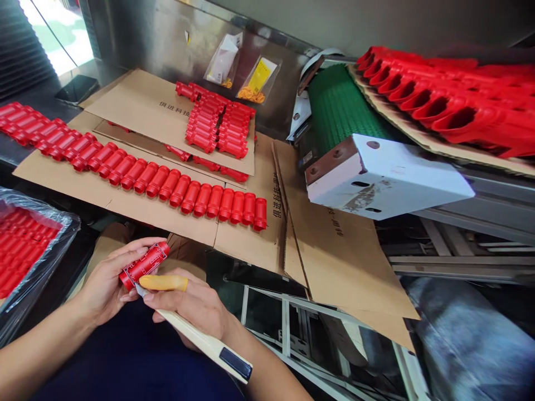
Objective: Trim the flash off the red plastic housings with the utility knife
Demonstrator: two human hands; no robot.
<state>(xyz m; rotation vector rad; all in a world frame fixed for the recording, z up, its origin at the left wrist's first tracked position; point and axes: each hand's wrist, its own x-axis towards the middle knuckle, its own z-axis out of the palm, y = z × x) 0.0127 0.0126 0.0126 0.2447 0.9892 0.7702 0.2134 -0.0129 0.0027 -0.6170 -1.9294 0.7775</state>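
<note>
The left hand has its grip wrapped round a red tube, above the lap, one end slanting toward 2 o'clock, pale lines on the side facing up. The right hand grasps a cream tool, its dark end toward 4 o'clock. The tip meets the tube's lower end, though fingers partly cover it, so it may be just shy of touching. A yellow cot covers one right finger.

From the hands, a row of similar tubes lies on cardboard from 10 round to 1 o'clock. More tubes sit on a sheet at 12. On the tabletop, a phone lies at 11. A lined bin of red pieces stands at 9, and a green belt at 2.
</note>
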